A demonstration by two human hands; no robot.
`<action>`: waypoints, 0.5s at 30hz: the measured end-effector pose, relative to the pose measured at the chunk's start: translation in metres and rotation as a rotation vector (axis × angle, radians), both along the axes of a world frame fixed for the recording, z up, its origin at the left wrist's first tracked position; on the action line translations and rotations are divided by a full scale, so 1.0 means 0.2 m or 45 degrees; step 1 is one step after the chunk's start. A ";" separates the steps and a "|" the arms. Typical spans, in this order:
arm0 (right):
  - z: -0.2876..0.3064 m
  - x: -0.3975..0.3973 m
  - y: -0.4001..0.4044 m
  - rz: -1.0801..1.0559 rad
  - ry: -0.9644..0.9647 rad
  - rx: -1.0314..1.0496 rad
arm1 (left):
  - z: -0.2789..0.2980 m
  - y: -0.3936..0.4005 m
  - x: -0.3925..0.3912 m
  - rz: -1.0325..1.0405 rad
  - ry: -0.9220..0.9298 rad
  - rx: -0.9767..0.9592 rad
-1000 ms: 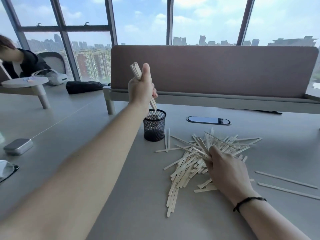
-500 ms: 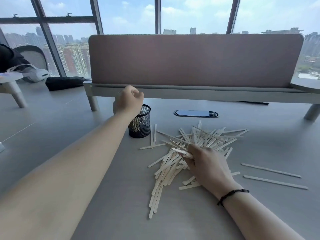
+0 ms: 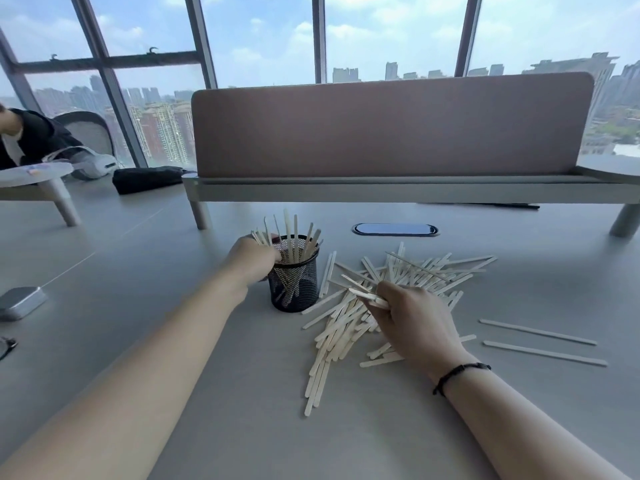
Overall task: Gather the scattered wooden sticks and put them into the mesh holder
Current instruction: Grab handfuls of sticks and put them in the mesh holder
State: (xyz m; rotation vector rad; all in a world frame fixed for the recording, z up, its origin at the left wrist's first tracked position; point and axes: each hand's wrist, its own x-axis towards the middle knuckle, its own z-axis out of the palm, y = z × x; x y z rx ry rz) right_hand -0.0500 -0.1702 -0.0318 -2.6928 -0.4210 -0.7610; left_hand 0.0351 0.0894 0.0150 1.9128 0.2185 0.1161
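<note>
The wooden sticks (image 3: 398,296) lie heaped on the grey counter (image 3: 242,427) just right of the black mesh holder (image 3: 294,282), which has several sticks standing in it. The left hand (image 3: 251,259) touches the holder's rim, fingers around a few sticks there. The right hand (image 3: 415,323) rests on the heap, fingers pinching a few sticks.

Left hand (image 3: 251,259) lowered from above mesh holder (image 3: 294,282) to its rim; sticks (image 3: 294,237) now standing inside, fanned out.

left hand (image 3: 254,259) at mesh holder (image 3: 294,284) rim, frame centre | sticks upright inside | right hand (image 3: 415,323) pinching sticks on pile (image 3: 408,275), centre-right
</note>
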 end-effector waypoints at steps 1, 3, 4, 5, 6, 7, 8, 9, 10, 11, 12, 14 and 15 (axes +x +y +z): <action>-0.01 0.00 0.00 0.002 -0.023 0.012 | -0.02 0.00 -0.05 0.004 -0.002 -0.024; 0.00 -0.02 0.02 0.010 -0.051 0.067 | -0.05 -0.01 -0.18 0.025 -0.033 -0.083; 0.00 -0.03 0.02 0.015 -0.067 0.104 | -0.07 -0.02 -0.24 0.044 -0.069 -0.107; 0.02 -0.05 0.03 0.020 -0.081 0.148 | -0.08 -0.03 -0.31 0.058 -0.117 -0.131; 0.05 -0.07 0.05 0.035 -0.089 0.213 | -0.10 -0.04 -0.36 0.060 -0.170 -0.161; 0.10 -0.10 0.07 0.072 -0.090 0.317 | -0.11 -0.05 -0.40 0.048 -0.219 -0.192; 0.15 -0.13 0.11 0.128 -0.076 0.470 | -0.12 -0.06 -0.44 0.034 -0.264 -0.222; 0.21 -0.15 0.16 0.199 -0.035 0.665 | -0.13 -0.07 -0.47 0.028 -0.302 -0.242; 0.29 -0.17 0.21 0.289 0.023 0.893 | -0.14 -0.08 -0.48 0.018 -0.347 -0.263; 0.37 -0.18 0.27 0.393 0.087 1.138 | -0.15 -0.09 -0.49 0.010 -0.394 -0.265; 0.45 -0.17 0.34 0.499 0.151 1.380 | -0.16 -0.09 -0.50 -0.001 -0.438 -0.241; 0.59 -0.14 0.48 0.653 0.246 1.693 | -0.19 -0.08 -0.50 -0.005 -0.492 -0.137; 0.64 -0.11 0.54 0.699 0.279 1.742 | -0.19 -0.08 -0.52 -0.005 -0.517 -0.089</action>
